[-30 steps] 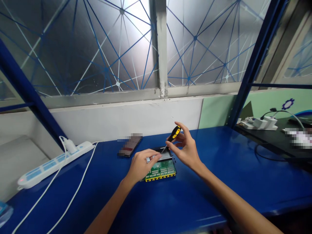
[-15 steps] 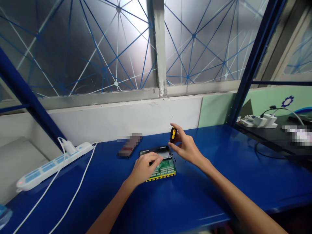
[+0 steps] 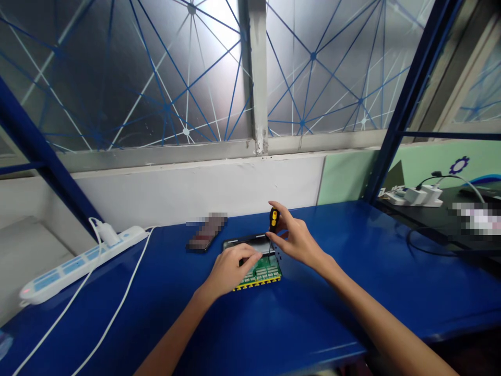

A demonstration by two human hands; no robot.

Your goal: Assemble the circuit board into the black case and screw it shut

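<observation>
My right hand (image 3: 295, 237) is closed around the black and yellow handle of a screwdriver (image 3: 274, 219), held upright with its shaft pointing down. The shaft reaches the far right part of a green circuit board (image 3: 268, 267), which has rows of pale components and a yellow toothed strip along its near edge. Behind the board is a black casing (image 3: 258, 243) with a shiny inner face. My left hand (image 3: 233, 266) lies over the left side of the board, thumb and forefinger brought together above it. Whatever those fingertips hold, if anything, is too small to make out.
A dark phone-like slab (image 3: 207, 232), partly blurred out, lies behind to the left. Further left is a white power strip (image 3: 84, 263) with a plug and trailing white cables. Small dark specks (image 3: 278, 256) lie right of the board. Another power strip (image 3: 415, 197) stands far right.
The screwdriver and my right hand have shifted slightly left, and the handle stands a little more upright. My left hand keeps its place on the board. The view has moved slightly.
</observation>
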